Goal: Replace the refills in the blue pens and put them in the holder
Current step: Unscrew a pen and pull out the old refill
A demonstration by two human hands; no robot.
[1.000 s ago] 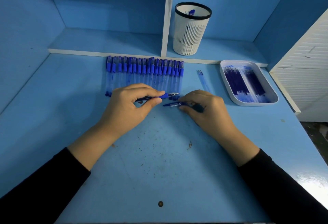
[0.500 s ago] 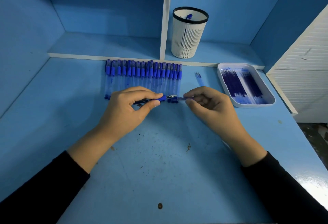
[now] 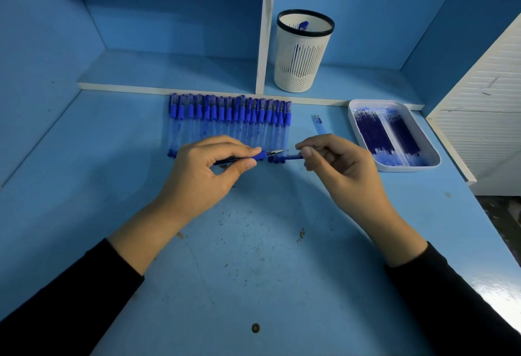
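Blue paint covers the shelving and the tabletop (image 3: pixel 253 257) where a person sits at work. The left hand (image 3: pixel 203 175) has its fingers (image 3: pixel 242 149) curled round one blue pen (image 3: pixel 262 155), pinching it by the grip with the metal tip bare and pointing right. The right hand (image 3: pixel 344 169) pinches a small blue piece (image 3: pixel 291 157), probably the cap, between thumb and forefinger, just off the tip and not yet on it; the other fingers are loosely curled.

The holder (image 3: pixel 304 73) stands on the shelf straight beyond the hands, and I can make out one pen top (image 3: pixel 303 26) inside it. In front of the holder and to its left lies a long row of pens (image 3: pixel 229 118). In front and to its right sits a white tray (image 3: pixel 434 155) of refills (image 3: pixel 375 132), with a few loose refills (image 3: pixel 318 125) between tray and row.

By my reckoning the job has barely begun: one pen stored, one nearly capped, the row to do.
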